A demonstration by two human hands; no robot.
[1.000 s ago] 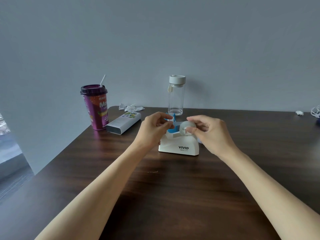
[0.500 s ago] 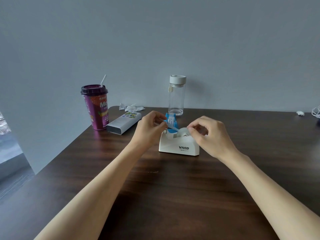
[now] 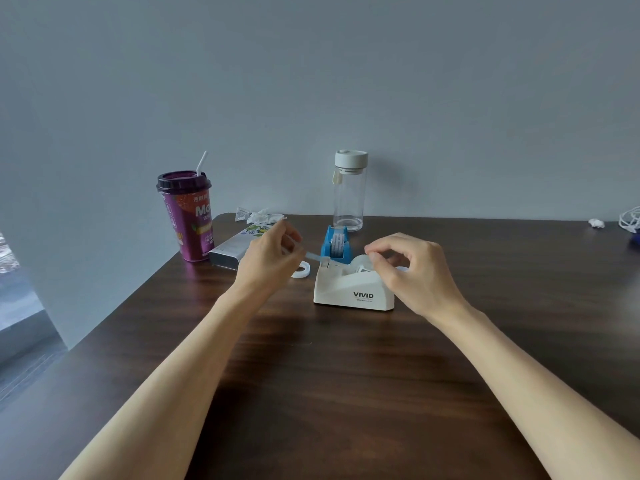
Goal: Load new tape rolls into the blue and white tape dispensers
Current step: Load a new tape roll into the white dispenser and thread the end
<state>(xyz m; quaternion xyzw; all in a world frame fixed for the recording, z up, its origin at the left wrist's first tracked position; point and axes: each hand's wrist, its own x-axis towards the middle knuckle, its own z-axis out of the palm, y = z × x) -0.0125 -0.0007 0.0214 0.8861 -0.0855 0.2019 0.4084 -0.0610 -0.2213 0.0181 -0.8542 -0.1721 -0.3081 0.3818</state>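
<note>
A dark wooden surface (image 3: 346,393) stands against a plain grey wall, seen from above the person's two bare forearms.

At far left stands a purple drink cup (image 3: 188,216) with a dark lid and a white straw. Just right of it a long silver-grey box (image 3: 235,245) lies on its side, with crumpled clear wrappers (image 3: 258,215) behind it near the wall.

The left hand (image 3: 268,261) is raised in front of the end of the box, partly hiding it. Its fingers (image 3: 294,244) are pinched together on the end of a clear tape strip (image 3: 313,256), which runs right to the front edge of the white dispenser. A small empty white ring (image 3: 300,271) lies flat on the surface below the strip, partly hidden by the hand.

The blue tape dispenser (image 3: 335,242) stands behind the white one, holding a roll of printed tape. A clear bottle (image 3: 349,192) with a white cap stands upright behind it.

The white tape dispenser (image 3: 353,289), marked VIVID, sits at centre with a clear tape roll (image 3: 362,262) seated in its cradle.

The right hand (image 3: 414,271) curls over the roll, covering its right side; fingers loosely bent and narrow, and whether they touch the roll cannot be told.

At far right, well apart, lie a small white scrap (image 3: 596,222) and a white cable (image 3: 630,220).
</note>
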